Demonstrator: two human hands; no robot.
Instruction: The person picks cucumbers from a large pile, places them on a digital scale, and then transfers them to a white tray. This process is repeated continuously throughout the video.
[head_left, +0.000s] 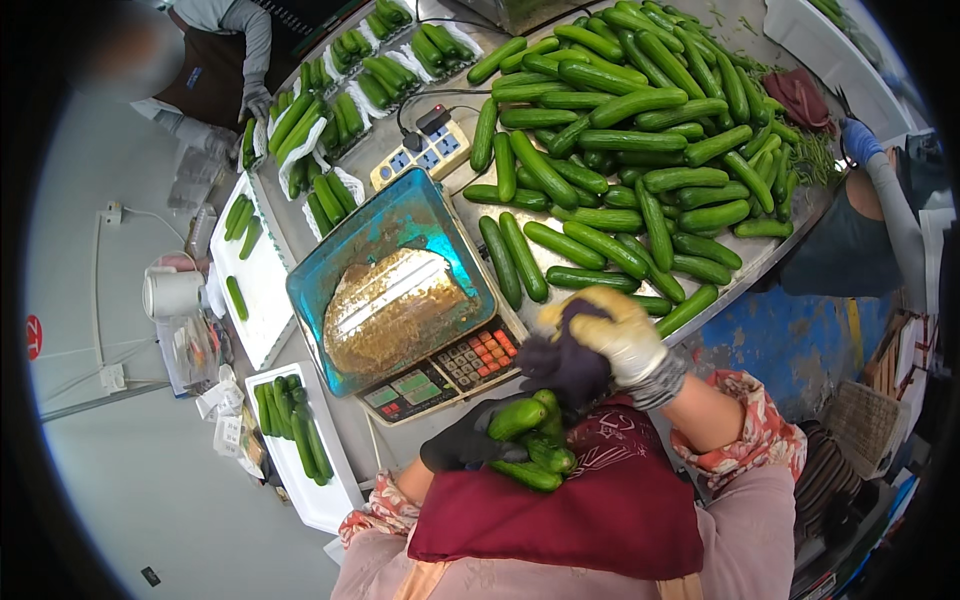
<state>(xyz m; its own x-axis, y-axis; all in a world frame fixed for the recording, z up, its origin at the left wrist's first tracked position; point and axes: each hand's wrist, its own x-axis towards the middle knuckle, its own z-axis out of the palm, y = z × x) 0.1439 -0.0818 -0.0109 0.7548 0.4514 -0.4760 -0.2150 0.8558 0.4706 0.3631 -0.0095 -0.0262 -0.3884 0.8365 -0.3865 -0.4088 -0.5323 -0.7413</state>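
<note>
Several short cucumbers (519, 420) are bunched in my left hand (466, 435), which wears a black glove. They are held close to my maroon apron (540, 525). My right hand (619, 334), in a white and yellowish coated glove, grips a dark purple cloth (566, 364) just above and beside the bunch. The cloth and fingers are blurred. An electronic scale (476, 356) with a stained blue pan (465, 300) sits to the left of my right hand. Beyond that hand spreads a large pile of loose cucumbers (622, 142) on the metal table (806, 202).
A power strip (420, 154) with cords lies behind the scale. Netted cucumber packs (375, 82) fill the far left. White foam trays (259, 262) (341, 465) hold cucumbers at the left. One co-worker (210, 67) stands far left; another's gloved hand (860, 141) holds scissors (846, 112) at right.
</note>
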